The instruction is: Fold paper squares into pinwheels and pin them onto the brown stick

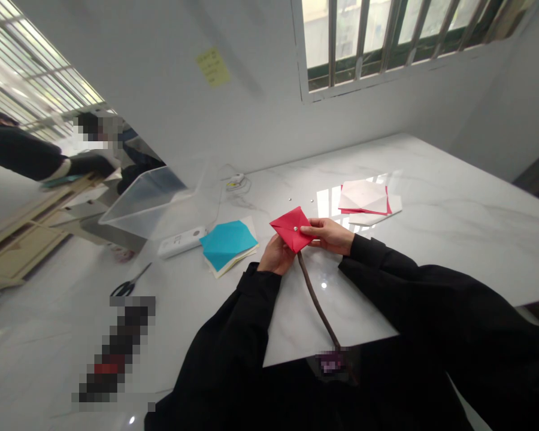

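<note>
Folded red paper [291, 228] sits between your hands: left hand [276, 255] grips its lower edge, right hand [327, 235] pinches its right corner, dark cord [317, 299] running below.

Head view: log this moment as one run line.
left hand: holds red folded paper | right hand: fingers on its right corner | nearby: blue paper stack, scissors on marble table
</note>
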A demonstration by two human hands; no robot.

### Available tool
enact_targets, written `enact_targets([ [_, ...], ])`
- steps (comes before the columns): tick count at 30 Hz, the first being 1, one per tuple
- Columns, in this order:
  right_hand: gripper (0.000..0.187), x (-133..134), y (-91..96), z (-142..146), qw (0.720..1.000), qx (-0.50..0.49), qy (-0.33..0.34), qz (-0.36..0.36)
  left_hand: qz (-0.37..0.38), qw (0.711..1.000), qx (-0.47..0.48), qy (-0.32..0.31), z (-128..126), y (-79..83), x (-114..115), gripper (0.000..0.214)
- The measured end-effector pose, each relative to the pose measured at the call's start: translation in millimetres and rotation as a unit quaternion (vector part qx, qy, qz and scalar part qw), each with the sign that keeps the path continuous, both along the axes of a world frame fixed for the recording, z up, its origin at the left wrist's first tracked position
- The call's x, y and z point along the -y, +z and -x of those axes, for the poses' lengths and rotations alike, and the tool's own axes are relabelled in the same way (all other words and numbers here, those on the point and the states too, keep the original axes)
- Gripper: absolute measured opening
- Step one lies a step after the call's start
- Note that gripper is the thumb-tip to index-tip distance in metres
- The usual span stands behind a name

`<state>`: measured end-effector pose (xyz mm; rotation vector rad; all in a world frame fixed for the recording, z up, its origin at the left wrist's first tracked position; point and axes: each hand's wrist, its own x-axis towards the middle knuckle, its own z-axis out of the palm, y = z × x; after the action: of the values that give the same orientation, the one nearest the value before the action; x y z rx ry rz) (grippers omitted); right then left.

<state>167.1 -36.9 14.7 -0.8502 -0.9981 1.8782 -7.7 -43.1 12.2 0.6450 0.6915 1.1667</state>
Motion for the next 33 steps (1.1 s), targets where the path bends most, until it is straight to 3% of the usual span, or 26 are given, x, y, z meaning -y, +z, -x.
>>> enact_targets([
  [5,0.035,-1.3,3.1,-1.8,1.000,-0.014,-0.011,0.010,0.000,0.999,-0.037,0.025,4.7,2.4,-4.7,0.025],
  [11,0.029,-10.7,7.1,-12.1,0.997,0.019,-0.080,0.008,-0.045,0.970,-0.142,0.194,16.1,-0.4,-16.2,0.036],
  [15,0.027,-15.2,5.3,-17.4,0.993,0.048,-0.106,0.001,-0.066,0.950,-0.192,0.237,17.6,-2.3,-23.6,0.029],
  [23,0.038,-14.7,3.7,-18.1,0.991,0.056,-0.114,-0.028,-0.162,0.939,-0.210,0.218,10.2,12.0,-18.6,0.020],
  [29,0.044,-11.7,5.2,-15.5,0.988,0.072,-0.115,-0.073,-0.132,0.966,-0.172,0.138,3.5,16.1,-10.4,0.045],
  [33,0.046,-9.8,5.2,-12.8,0.986,0.066,-0.101,-0.112,-0.113,0.975,-0.179,0.069,2.0,19.7,-4.3,0.047],
])
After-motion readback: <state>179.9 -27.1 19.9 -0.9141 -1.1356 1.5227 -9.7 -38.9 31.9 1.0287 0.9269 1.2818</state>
